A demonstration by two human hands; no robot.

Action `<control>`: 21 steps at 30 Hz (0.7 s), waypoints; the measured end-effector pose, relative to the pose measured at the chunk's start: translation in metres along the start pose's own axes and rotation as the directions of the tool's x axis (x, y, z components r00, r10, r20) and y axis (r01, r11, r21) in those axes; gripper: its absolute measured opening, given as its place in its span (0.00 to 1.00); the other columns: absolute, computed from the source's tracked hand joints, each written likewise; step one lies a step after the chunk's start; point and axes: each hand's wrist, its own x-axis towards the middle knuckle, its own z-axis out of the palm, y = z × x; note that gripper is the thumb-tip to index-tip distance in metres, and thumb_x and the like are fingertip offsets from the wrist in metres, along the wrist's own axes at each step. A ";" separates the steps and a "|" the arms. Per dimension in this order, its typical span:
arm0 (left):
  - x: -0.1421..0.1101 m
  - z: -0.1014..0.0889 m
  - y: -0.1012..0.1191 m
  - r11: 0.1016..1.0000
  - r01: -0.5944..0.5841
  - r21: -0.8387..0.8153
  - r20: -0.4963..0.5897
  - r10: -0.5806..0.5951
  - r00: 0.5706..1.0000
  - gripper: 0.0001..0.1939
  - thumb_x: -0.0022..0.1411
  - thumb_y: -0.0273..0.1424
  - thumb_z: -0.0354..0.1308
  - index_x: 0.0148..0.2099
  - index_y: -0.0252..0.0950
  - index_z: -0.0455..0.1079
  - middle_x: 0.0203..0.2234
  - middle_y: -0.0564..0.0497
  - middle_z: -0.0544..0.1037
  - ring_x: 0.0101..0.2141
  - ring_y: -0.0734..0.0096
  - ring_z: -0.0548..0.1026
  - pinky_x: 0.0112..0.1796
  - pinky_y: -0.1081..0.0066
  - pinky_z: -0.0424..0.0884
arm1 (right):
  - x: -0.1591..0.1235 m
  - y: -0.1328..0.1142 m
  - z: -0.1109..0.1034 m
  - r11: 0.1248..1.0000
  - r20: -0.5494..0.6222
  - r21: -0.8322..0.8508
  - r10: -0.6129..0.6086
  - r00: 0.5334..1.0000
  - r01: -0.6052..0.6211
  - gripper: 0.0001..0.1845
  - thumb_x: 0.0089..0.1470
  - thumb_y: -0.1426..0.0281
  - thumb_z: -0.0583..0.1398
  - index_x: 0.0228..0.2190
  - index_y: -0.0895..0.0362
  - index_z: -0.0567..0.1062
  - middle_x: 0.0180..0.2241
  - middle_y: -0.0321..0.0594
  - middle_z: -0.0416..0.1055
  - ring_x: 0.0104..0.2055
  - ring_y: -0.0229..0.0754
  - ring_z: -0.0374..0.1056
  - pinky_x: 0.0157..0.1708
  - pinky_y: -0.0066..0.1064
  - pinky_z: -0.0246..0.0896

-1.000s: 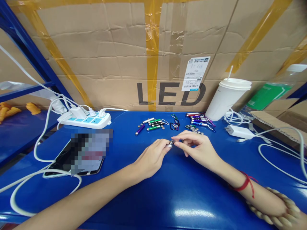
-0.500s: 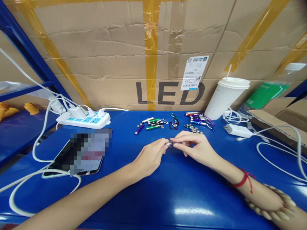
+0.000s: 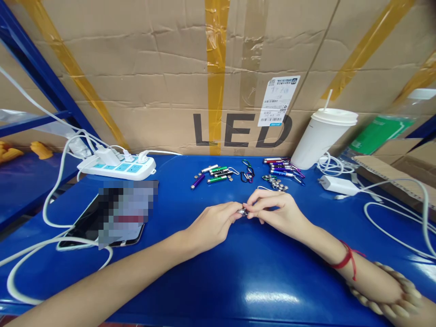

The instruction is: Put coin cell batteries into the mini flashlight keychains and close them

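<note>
My left hand [image 3: 213, 225] and my right hand [image 3: 275, 213] meet at the middle of the blue table [image 3: 218, 277], fingertips pinched together on a small silver flashlight part [image 3: 242, 211]. Both hands rest low on the table top. Behind them lie several small coloured keychain flashlights [image 3: 213, 175] on the left and another bunch of flashlights [image 3: 282, 169] on the right. Coloured carabiner clips [image 3: 248, 172] lie between the two groups. A heap of small button cells [image 3: 276, 182] sits just beyond my right hand.
A white lidded cup with a straw [image 3: 322, 138] stands at the back right. A white power strip [image 3: 117, 167] with plugs sits back left, a phone [image 3: 112, 218] in front of it. White cables and a charger [image 3: 340, 185] trail on the right. A cardboard box [image 3: 218, 72] marked LED walls the back.
Both hands stay pinched on the small silver part and have shifted slightly nearer to me. The view has tilted a little.
</note>
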 end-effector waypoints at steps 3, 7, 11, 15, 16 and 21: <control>0.000 0.000 0.001 0.999 -0.030 0.019 -0.007 0.030 1.000 0.11 0.65 0.25 0.41 0.42 0.33 0.65 0.34 0.48 0.74 0.34 0.72 0.72 0.37 0.75 0.68 | 0.001 -0.003 0.002 0.998 -0.024 -0.055 -0.004 1.000 0.002 0.07 0.49 0.74 0.62 0.22 0.60 0.78 0.25 0.40 0.70 0.22 0.31 0.64 0.19 0.21 0.60; 0.000 0.001 0.001 0.997 -0.046 0.060 -0.066 0.050 0.997 0.11 0.66 0.25 0.43 0.44 0.32 0.66 0.36 0.48 0.76 0.36 0.70 0.74 0.39 0.74 0.69 | 0.003 -0.007 0.006 0.992 -0.077 -0.084 0.086 0.993 -0.093 0.11 0.47 0.67 0.64 0.18 0.61 0.76 0.22 0.39 0.70 0.19 0.31 0.62 0.17 0.22 0.56; -0.001 0.003 -0.002 0.994 -0.026 0.107 -0.125 0.039 0.991 0.11 0.66 0.27 0.44 0.44 0.35 0.67 0.37 0.49 0.77 0.38 0.69 0.75 0.39 0.72 0.69 | 0.003 -0.008 0.010 0.973 -0.125 -0.062 0.211 0.969 -0.220 0.17 0.43 0.61 0.66 0.15 0.61 0.72 0.19 0.38 0.68 0.18 0.31 0.60 0.17 0.23 0.54; 0.000 0.005 -0.001 0.992 0.084 0.096 -0.142 -0.070 0.987 0.08 0.65 0.29 0.46 0.42 0.37 0.66 0.36 0.52 0.77 0.37 0.70 0.75 0.38 0.74 0.68 | 0.003 -0.006 0.011 0.944 -0.115 -0.002 0.328 0.938 -0.331 0.19 0.43 0.58 0.65 0.17 0.60 0.69 0.19 0.36 0.66 0.17 0.30 0.58 0.17 0.23 0.53; 0.000 0.005 0.001 0.989 0.120 0.091 -0.141 -0.106 0.984 0.07 0.65 0.29 0.47 0.41 0.38 0.66 0.34 0.53 0.77 0.35 0.71 0.75 0.36 0.74 0.68 | 0.003 -0.006 0.011 0.935 -0.098 0.013 0.354 0.930 -0.354 0.19 0.44 0.58 0.64 0.18 0.60 0.69 0.19 0.36 0.66 0.16 0.30 0.59 0.17 0.23 0.54; 0.002 0.003 0.006 0.964 0.252 0.087 -0.138 -0.239 0.961 0.05 0.64 0.32 0.48 0.41 0.39 0.63 0.29 0.56 0.75 0.29 0.74 0.73 0.31 0.76 0.64 | 0.006 0.001 -0.004 0.921 -0.150 0.018 0.388 0.910 -0.390 0.19 0.46 0.56 0.62 0.23 0.60 0.68 0.23 0.38 0.69 0.16 0.31 0.61 0.17 0.24 0.56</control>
